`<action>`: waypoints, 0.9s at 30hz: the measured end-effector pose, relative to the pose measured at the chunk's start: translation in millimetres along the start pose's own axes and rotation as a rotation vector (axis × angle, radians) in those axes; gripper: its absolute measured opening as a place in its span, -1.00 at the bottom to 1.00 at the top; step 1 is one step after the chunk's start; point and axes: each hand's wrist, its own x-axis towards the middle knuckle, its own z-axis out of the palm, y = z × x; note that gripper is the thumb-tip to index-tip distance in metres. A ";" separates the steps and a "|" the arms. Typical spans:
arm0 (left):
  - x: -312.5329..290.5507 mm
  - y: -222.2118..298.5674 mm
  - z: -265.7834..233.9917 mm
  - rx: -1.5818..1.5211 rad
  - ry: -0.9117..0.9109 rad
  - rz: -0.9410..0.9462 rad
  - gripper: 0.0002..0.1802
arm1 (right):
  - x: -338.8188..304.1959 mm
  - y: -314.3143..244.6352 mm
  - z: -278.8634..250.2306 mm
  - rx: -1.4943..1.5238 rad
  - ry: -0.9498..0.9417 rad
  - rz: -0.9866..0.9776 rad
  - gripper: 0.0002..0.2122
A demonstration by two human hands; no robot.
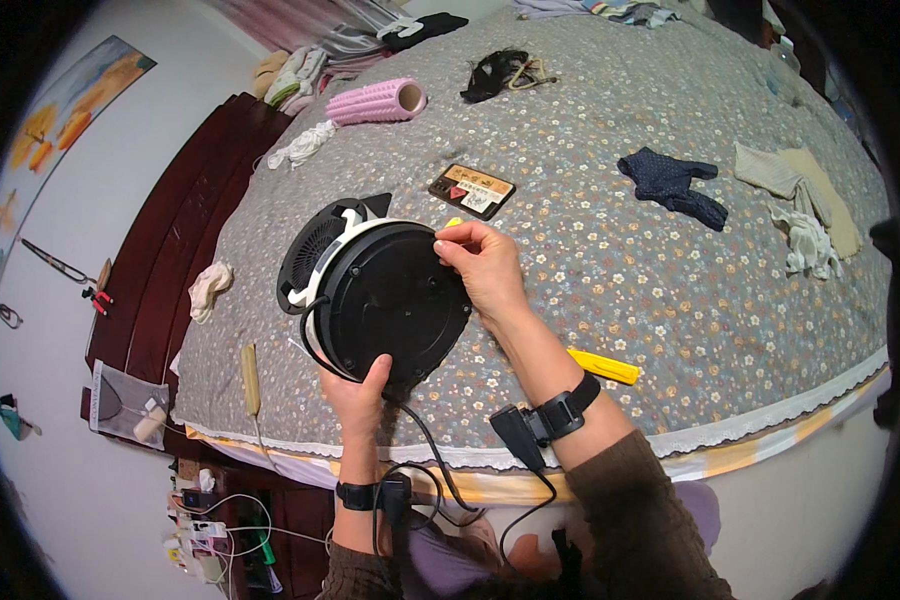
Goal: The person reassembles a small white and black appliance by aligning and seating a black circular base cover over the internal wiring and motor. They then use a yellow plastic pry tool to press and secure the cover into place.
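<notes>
A fan [395,300] with a round black base and a white rim is tipped so that the base's flat underside faces me. Its dark grille [315,250] shows at the far left side. My left hand [355,395] grips the near edge of the base, thumb on the underside. At the upper right rim, my right hand [485,265] has thumb and forefinger pinched together; anything between them is too small to make out. A black cord [425,440] loops down from the fan. Just beyond the base lies a phone [473,191], with a bit of something yellow by my right fingers.
The bed's grey floral cover [560,260] lies under everything. Near my right forearm is a yellow slim tool [607,367]. A pink foam roller [375,102], dark blue garment [673,187], pale clothes [800,190] and a yellowish stick [250,380] lie around. Cables [240,520] tangle at lower left.
</notes>
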 end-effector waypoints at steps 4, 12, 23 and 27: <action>2.1 0.0 -0.4 -0.009 -0.030 0.000 -0.10 | 8.8 -7.0 -2.8 -0.068 -0.034 0.017 -0.87; 2.1 -7.7 -4.4 -0.103 -0.046 -0.031 -0.05 | 27.9 -19.3 -27.2 -0.201 -0.259 0.207 -0.51; -5.4 -15.8 -46.4 -0.144 -0.075 -0.125 -0.06 | 14.8 3.2 -14.8 0.010 -0.648 0.196 -0.50; -18.2 -21.2 -37.6 -0.159 0.075 -0.132 -0.05 | 13.6 4.1 -10.7 -0.059 -0.599 0.177 -0.52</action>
